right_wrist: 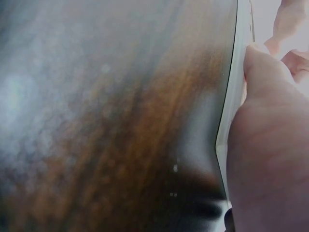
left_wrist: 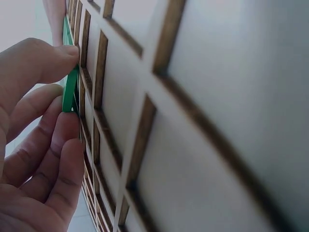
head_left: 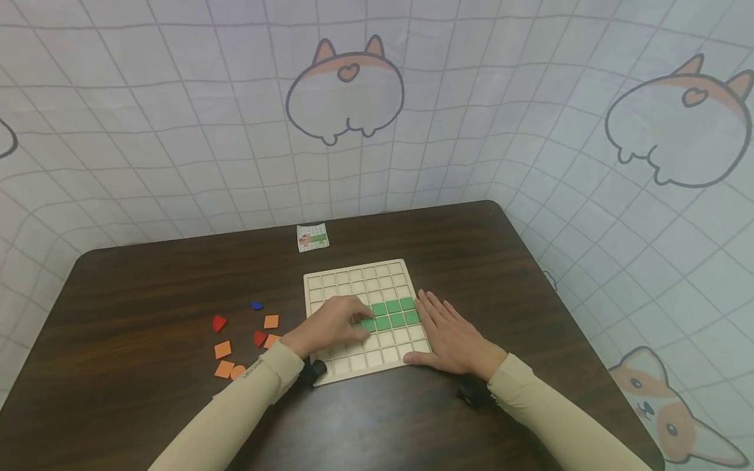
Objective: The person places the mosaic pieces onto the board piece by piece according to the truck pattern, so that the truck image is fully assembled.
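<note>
A person's left hand is leaning over the pale gridded board, its thumb and fingertips pinching a green square. The fingers are grasping this piece at opposite ends, probably because that leaves its flat face free to settle into a shallow cell. In the left wrist view the square is sitting slightly tilted, one end close to the board and the other standing a little away; whether it is touching the board cannot be told. It is being held just beside the two rows of green tiles that are lying in the cells toward the board's right edge.

The right hand is gripping nothing: its fingers are lying straight beside the right edge, with the thumb reaching the near right corner. It seems to be serving as a brace so the board does not slide; how hard it is pressing is not showing.

Orange squares, red wedges and a blue piece are lying on the dark table to the left, apparently within that hand's easy reach. A small picture card is lying beyond the board, presumably so it can be glanced at without getting in the way.
</note>
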`<state>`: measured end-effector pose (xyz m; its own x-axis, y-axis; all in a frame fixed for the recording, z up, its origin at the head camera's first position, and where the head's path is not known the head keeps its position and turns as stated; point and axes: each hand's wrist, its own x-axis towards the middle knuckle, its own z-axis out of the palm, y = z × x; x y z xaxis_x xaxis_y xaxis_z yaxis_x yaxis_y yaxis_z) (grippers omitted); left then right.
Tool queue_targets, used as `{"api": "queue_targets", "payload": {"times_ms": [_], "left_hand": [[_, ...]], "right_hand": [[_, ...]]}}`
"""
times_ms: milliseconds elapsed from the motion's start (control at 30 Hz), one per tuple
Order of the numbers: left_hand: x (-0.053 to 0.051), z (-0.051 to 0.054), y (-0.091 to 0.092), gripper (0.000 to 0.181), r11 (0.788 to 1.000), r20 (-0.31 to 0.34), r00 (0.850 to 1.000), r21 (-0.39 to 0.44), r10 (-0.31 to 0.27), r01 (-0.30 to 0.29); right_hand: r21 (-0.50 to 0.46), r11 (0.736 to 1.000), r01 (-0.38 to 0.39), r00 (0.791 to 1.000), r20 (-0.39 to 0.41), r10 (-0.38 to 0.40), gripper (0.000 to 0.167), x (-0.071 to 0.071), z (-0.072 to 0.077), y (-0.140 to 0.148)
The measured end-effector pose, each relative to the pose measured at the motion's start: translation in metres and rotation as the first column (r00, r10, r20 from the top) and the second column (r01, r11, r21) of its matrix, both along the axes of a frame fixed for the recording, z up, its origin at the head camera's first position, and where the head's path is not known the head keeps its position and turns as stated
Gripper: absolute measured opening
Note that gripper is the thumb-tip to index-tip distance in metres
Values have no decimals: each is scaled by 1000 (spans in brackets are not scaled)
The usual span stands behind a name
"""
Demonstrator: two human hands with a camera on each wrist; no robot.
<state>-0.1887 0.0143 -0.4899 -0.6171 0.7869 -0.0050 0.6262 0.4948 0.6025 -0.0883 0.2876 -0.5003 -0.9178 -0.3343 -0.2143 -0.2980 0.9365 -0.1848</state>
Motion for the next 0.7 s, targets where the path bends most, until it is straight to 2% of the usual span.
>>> {"api": "queue_targets", "payload": {"times_ms": [367,533,700], "left_hand": [[1,1,-3,32,1000,4,1000,12,3,-3],[1,6,-10,30,1000,-11,1000,19,7,-7],[0,13,-20,30,999,-26,999,3,37,-37]], "right_hand": [[-1,1000,-4,1000,4,4,114,0,2,-2],[-5,1000,-3,1000,7,3,114,0,1,-3],[-8,1000,-2,1000,-2,2,113,0,1,-2]]}}
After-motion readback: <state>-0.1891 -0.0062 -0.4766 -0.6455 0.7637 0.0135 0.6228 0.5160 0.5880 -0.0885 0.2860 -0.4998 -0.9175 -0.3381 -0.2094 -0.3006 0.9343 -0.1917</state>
